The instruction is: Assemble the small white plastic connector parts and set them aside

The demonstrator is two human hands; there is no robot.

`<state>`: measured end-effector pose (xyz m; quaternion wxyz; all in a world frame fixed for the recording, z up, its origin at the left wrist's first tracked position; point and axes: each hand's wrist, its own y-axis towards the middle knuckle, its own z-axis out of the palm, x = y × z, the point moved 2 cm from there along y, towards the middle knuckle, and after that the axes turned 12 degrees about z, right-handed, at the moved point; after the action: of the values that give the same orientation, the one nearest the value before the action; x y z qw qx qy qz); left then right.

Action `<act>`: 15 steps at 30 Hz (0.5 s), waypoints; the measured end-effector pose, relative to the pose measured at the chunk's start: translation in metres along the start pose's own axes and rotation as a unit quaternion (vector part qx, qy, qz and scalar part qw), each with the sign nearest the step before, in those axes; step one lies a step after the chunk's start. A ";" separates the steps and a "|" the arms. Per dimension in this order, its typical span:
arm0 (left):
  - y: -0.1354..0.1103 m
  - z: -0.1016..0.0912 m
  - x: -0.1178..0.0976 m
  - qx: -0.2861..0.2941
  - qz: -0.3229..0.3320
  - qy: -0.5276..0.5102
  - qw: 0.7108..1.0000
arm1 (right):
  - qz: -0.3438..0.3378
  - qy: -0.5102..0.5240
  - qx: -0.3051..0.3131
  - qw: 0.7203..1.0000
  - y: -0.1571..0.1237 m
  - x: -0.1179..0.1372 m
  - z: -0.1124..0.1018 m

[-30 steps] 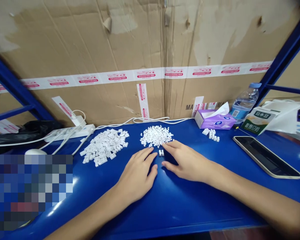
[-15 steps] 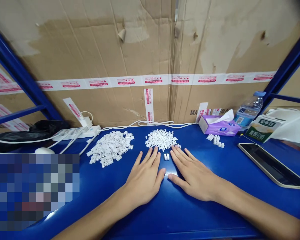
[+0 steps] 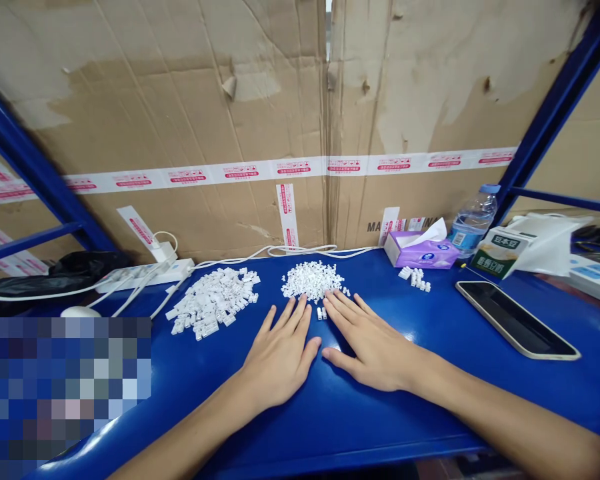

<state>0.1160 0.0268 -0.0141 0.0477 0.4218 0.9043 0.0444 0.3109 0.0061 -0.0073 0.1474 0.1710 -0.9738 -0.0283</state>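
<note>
Both of my hands lie flat and spread on the blue metal shelf, holding nothing. My left hand has its fingertips just below a heap of small white plastic parts. My right hand reaches the heap's lower right edge. Between my fingertips stands a small pair of white parts. Further left lies a wider heap of larger white plastic connectors, apart from my left hand. A small group of similar white pieces sits to the right.
Behind the heaps run a white power strip and white cables. To the right stand a purple tissue box, a plastic water bottle and a drink carton. A smartphone lies face up. Cardboard and blue uprights close the back.
Since the oldest frame, my fingers have gone from curved and close together to flat and spread. My fingertips now sit closer to the heap, and the camera view has shifted slightly.
</note>
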 end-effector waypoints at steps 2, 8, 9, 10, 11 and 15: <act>-0.001 0.000 0.000 -0.008 0.003 -0.004 1.000 | -0.034 0.003 -0.004 0.999 -0.001 0.002 -0.003; 0.003 -0.009 -0.002 -0.020 -0.005 -0.016 1.000 | -0.100 -0.005 -0.002 0.995 -0.002 0.006 -0.012; 0.002 -0.014 -0.002 -0.029 -0.007 -0.014 0.999 | -0.106 -0.009 -0.003 0.994 -0.003 0.005 -0.014; -0.002 -0.019 -0.004 -0.046 -0.005 -0.010 0.999 | -0.109 -0.015 -0.005 0.994 -0.005 0.004 -0.015; -0.009 -0.025 -0.006 -0.069 -0.002 -0.008 0.998 | -0.108 -0.020 -0.007 0.994 -0.008 0.001 -0.017; -0.075 -0.032 -0.024 -0.148 0.008 -0.074 0.986 | -0.066 -0.046 -0.026 0.996 -0.023 -0.032 -0.025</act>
<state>0.0705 -0.0411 0.0097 0.1759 0.4197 0.8782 0.1473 0.3546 -0.0048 0.0048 0.1048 0.2298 -0.9650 -0.0712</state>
